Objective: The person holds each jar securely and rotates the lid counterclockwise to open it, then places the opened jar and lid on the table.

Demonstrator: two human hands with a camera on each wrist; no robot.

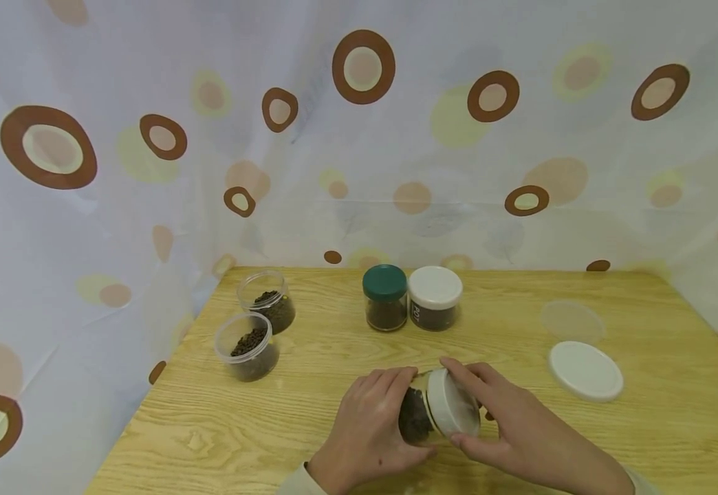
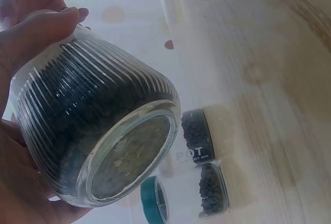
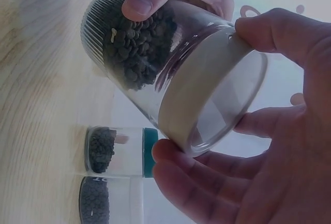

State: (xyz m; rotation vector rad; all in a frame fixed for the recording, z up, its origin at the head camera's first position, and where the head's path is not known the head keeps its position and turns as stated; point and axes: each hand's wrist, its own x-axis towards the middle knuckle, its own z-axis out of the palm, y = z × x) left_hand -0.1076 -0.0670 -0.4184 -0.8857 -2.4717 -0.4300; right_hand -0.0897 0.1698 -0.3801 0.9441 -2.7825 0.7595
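A ribbed glass jar (image 1: pixel 416 416) holding dark, flat pellets is tilted at the front middle of the table, its lid end toward the right. My left hand (image 1: pixel 371 430) grips the jar body, thumb on one side and fingers over the other. On its mouth sits a lid (image 3: pixel 199 79) with a pale rim and a see-through top. My right hand (image 1: pixel 520 419) holds this lid by its edge, thumb and fingertips spread around the rim. In the left wrist view the jar's round base (image 2: pixel 132 154) faces the camera.
Behind the hands stand a green-lidded jar (image 1: pixel 386 302) and a white-lidded pot (image 1: pixel 436 295), side by side. Two open clear tubs (image 1: pixel 254 368) with dark pellets are at the left. At the right lie a white lid (image 1: pixel 586 371) and a translucent disc (image 1: pixel 573 322). A patterned curtain (image 1: pixel 359 151) encloses the table.
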